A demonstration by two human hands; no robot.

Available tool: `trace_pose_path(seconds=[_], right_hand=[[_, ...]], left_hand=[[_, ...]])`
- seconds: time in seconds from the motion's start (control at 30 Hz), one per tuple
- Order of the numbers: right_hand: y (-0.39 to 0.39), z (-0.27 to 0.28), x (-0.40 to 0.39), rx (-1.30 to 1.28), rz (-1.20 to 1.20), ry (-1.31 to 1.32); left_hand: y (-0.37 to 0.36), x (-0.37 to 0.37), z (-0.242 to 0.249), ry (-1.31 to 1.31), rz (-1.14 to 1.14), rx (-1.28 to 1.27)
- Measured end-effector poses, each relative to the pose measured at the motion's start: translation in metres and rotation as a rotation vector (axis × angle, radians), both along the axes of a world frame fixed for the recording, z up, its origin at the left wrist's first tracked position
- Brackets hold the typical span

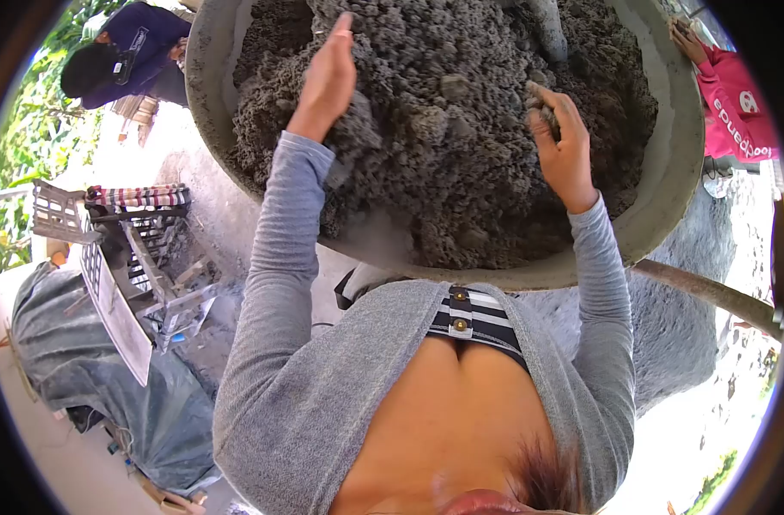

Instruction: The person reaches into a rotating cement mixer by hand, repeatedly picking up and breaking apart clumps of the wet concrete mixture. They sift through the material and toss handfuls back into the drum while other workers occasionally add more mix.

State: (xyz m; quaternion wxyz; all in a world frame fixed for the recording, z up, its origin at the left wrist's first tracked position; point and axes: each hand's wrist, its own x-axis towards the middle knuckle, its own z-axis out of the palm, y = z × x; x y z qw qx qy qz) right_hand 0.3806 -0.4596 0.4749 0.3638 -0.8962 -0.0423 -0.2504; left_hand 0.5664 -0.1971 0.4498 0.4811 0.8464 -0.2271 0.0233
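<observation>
Crumbly grey material with lumps in it fills a large round basin in front of my body. My left hand is over the left part of the heap, its fingers stretched out and the palm turned inward. My right hand is at the right part of the heap, with thumb and fingers curled around a small grey clump. A pale, thick stick or pipe stands in the material near the far side. Dust or steam blurs the near left part of the heap.
At the far left, a person in dark clothes and a cap bends over. On the right, a person's pink sleeve shows, their hand at the basin rim. A wooden pole juts out at right. Wooden frames and a grey tarp lie left.
</observation>
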Motion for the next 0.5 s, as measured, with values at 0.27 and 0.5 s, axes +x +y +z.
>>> trace_pose_path(seconds=[0.27, 0.5], right_hand=[[0.043, -0.010, -0.011, -0.310, 0.116, -0.136], [0.034, -0.005, -0.014, -0.445, 0.105, -0.011]], left_hand=[[-0.022, -0.069, 0.019, 0.043, -0.515, 0.278], [-0.025, -0.088, 0.026, 0.066, -1.003, 0.231]])
